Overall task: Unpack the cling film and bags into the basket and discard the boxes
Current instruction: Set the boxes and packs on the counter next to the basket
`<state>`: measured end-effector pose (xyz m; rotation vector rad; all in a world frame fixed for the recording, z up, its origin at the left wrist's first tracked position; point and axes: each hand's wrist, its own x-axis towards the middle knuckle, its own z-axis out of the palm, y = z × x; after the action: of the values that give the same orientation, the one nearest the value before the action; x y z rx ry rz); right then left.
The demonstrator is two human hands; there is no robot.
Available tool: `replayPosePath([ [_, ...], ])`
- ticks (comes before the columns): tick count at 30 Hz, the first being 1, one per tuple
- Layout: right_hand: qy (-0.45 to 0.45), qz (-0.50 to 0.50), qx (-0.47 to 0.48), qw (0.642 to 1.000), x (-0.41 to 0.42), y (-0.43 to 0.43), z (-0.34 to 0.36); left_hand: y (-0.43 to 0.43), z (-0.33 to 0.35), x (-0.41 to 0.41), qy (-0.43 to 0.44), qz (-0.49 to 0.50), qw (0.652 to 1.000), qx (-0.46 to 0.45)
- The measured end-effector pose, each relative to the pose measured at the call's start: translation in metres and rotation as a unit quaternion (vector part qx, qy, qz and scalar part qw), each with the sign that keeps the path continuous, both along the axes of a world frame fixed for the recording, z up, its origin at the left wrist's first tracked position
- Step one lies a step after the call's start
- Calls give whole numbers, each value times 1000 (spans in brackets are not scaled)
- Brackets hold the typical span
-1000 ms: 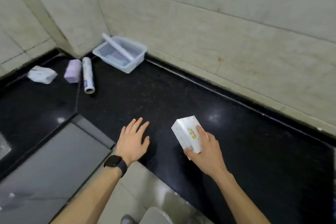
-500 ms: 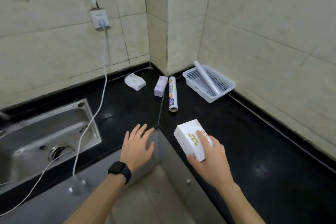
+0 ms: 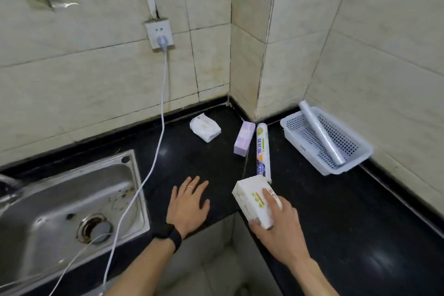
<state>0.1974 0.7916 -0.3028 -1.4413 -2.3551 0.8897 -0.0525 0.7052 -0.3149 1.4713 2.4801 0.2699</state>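
My right hand [image 3: 280,228] grips a white box [image 3: 252,199] with green and orange print, held just above the black counter's inner corner. My left hand [image 3: 187,204] lies flat on the counter with fingers spread, holding nothing. Behind the box a printed roll [image 3: 263,149] lies on the counter, with a small purple box [image 3: 243,138] beside it and a white packet [image 3: 205,127] further left. A white perforated basket [image 3: 348,161] stands at the back right against the wall, with a clear cling film roll [image 3: 320,134] leaning inside it.
A steel sink [image 3: 72,206] is set into the counter at the left. A white cable [image 3: 153,151] runs from a wall socket [image 3: 159,33] down across the sink. The black counter [image 3: 360,223] forms an L around a floor gap below my arms.
The view has swung left, bringing the sink and socket into sight. My right hand keeps hold of the white box; my left hand stays flat on the counter.
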Motion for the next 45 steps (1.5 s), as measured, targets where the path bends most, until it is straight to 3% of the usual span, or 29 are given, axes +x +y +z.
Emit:
replayPosePath([
  [12, -26, 26, -53, 998, -103, 120, -6, 101, -14, -76, -17, 42, 998, -50],
  [24, -89, -27, -70, 993, -244, 257, -19, 247, -59, -171, -38, 1, 997, -64],
  [32, -143, -46, -40, 988, -334, 333, -62, 298, -111, -219, -41, -30, 997, -51],
  [38, -218, -12, 68, 974, -351, 332, -109, 302, -124, -229, -40, -41, 997, -47],
  [45, -231, 40, 13, 972, -335, 338, -108, 303, -123, -229, -35, -49, 997, -39],
])
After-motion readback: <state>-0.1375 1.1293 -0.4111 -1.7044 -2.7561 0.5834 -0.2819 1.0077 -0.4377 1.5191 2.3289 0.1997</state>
